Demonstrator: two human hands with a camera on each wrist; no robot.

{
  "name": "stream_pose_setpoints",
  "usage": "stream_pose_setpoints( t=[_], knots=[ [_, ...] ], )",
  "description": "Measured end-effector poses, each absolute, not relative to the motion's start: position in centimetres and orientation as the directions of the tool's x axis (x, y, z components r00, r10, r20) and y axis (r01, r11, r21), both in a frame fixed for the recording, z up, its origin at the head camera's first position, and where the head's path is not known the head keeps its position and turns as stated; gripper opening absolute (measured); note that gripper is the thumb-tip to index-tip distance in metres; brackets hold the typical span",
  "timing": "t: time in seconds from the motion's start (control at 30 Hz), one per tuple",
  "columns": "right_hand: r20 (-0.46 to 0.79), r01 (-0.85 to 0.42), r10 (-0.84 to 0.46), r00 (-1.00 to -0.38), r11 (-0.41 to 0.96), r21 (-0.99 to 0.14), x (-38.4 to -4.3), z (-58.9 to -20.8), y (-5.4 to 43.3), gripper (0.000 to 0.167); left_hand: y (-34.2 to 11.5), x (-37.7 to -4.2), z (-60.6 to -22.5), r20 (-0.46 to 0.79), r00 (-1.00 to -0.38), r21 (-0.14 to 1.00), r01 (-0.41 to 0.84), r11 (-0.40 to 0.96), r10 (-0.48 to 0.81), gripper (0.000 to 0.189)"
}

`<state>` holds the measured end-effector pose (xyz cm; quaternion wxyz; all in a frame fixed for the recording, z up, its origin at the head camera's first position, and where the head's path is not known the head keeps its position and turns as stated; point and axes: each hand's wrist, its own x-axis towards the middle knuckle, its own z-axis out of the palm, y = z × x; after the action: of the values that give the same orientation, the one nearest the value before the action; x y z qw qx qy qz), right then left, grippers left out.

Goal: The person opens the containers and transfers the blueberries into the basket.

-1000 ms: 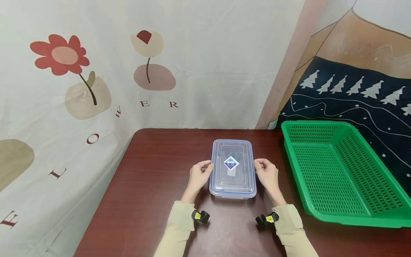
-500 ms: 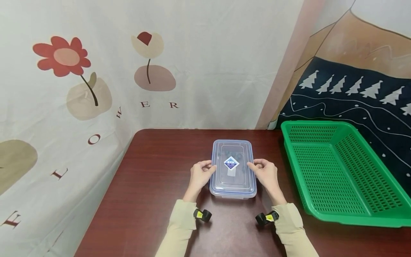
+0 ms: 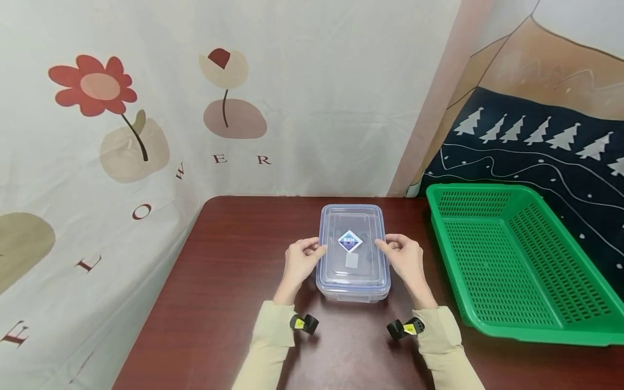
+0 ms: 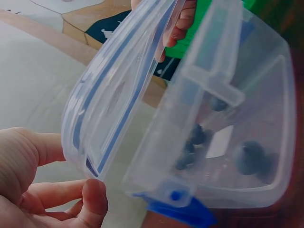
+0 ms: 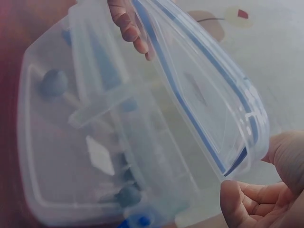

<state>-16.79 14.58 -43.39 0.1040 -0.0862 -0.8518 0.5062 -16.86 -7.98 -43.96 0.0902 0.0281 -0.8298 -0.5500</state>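
A clear plastic lid (image 3: 372, 268) with a blue seal and a diamond sticker is raised off a clear food container (image 3: 358, 298). My left hand (image 3: 299, 265) pinches the lid's left edge, thumb on top and fingers beneath. On the opposite edge my right hand (image 3: 408, 265) holds it the same way. Both wrist views show a gap between the tilted lid (image 4: 102, 90) and the container. Inside the container lie several dark blue round things (image 4: 249, 156), one larger than others; their kind is unclear. A blue clip (image 4: 183, 212) sticks out at the container's rim.
A green perforated plastic basket (image 3: 446, 265) stands at the right of the dark red tabletop (image 3: 229, 271). Behind the table hangs a pale cloth (image 3: 322, 108) with printed flowers. A dark printed cloth (image 3: 526, 151) hangs behind the basket.
Both thumbs moved from beside the lid onto its top edges. Since then the lid has risen off the container, its far edge shifting upward in the head view.
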Motion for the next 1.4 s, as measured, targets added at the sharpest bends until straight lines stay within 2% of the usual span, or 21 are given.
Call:
stream_pose_setpoints(
  t=[0.4,0.77,0.93,1.13,1.4],
  knots=[
    [0.134,-0.053,0.185,-0.974,0.389,-0.920,-17.0,-41.6,11.4,0.028,-11.5,-16.2,-41.9,0.088,-0.976,0.947,0.020,0.320,-0.199,0.031],
    [0.104,-0.075,0.099,-0.990,0.266,-0.961,-17.9,-41.3,5.5,0.029,-17.5,-16.1,-41.3,0.015,-0.968,0.959,-0.057,0.278,-0.250,0.033],
    [0.091,-0.073,0.053,-0.994,0.271,-0.960,-18.1,-41.4,2.6,0.034,-20.4,-16.3,-41.2,-0.021,-0.965,0.955,-0.096,0.281,-0.260,0.034],
    [0.101,-0.084,0.026,-0.995,0.369,-0.925,-18.5,-41.8,-0.5,0.041,-23.6,-17.2,-41.9,-0.069,-0.964,0.931,-0.155,0.331,-0.257,0.037],
    [0.049,-0.022,0.052,-0.997,0.437,-0.899,-18.7,-42.8,-4.0,0.046,-25.8,-18.3,-43.2,-0.129,-0.958,0.901,-0.221,0.374,-0.256,0.041]
  ],
)
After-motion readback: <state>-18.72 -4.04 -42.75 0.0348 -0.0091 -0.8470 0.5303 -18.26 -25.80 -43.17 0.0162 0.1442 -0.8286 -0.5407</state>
